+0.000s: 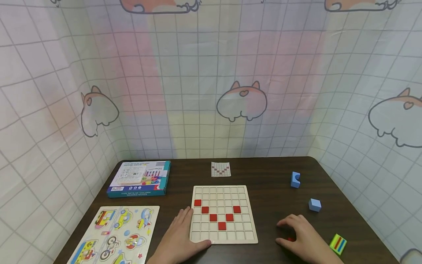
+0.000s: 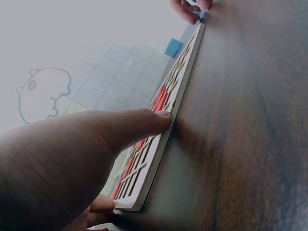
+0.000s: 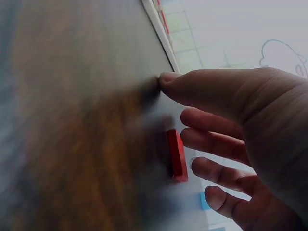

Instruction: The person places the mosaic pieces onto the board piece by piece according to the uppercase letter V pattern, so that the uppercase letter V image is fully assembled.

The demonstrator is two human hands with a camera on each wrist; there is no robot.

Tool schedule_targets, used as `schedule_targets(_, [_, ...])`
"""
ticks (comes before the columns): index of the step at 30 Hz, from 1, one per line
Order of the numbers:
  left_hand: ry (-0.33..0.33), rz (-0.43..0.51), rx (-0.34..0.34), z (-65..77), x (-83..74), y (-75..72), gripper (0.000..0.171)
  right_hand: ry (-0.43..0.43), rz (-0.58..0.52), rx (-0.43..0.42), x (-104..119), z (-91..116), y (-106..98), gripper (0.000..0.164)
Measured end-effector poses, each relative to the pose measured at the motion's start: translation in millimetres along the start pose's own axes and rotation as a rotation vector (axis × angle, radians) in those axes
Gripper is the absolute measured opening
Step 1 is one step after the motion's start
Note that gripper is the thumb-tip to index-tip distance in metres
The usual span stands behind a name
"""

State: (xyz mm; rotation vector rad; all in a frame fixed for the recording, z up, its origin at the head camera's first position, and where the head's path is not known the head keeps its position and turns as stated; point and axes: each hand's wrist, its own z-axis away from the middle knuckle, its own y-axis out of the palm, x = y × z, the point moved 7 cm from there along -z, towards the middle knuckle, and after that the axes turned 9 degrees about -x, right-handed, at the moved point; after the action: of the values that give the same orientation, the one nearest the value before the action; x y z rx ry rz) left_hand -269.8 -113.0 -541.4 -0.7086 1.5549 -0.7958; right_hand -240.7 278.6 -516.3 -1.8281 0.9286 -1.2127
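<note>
A cream grid board (image 1: 247, 234) lies flat, with several red tiles (image 1: 222, 226) set in its cells in a slanting pattern. My left hand (image 1: 178, 234) rests at its near left corner, fingers straight along the left side. The left thumb (image 2: 149, 120) presses on the near rim. Right of the board, my right hand (image 1: 301, 236) is low over the table, thumb and fingers spread apart. A loose red tile (image 3: 177, 156) lies on the tabletop near those fingertips, with a visible gap to the thumb.
A small pattern card (image 1: 221, 169) lies behind the board. At left are a boxed toy set (image 1: 138, 178) and a picture puzzle board (image 1: 132, 220). Blue blocks (image 1: 314, 205) and a striped block (image 1: 338, 244) lie at right. Patterned curtains (image 1: 204, 135) surround the dark table (image 1: 263, 176).
</note>
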Motion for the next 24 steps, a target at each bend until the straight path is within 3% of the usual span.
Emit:
schedule_targets(6, [0.0,-0.009,-0.004,-0.3,1.1,0.0,0.137,-0.019,0.03,-0.032,-3.8,7.1,-3.5,0.037])
schedule_targets(12, [0.006,-0.007,0.001,-0.4,0.5,0.8,0.137,0.05,0.051,0.012,-10.8,12.0,-5.3,0.037])
schedule_targets(24, [-0.028,-0.006,0.03,-1.2,0.8,0.6,0.137,0.084,0.048,0.057,-22.6,17.4,-8.8,0.034])
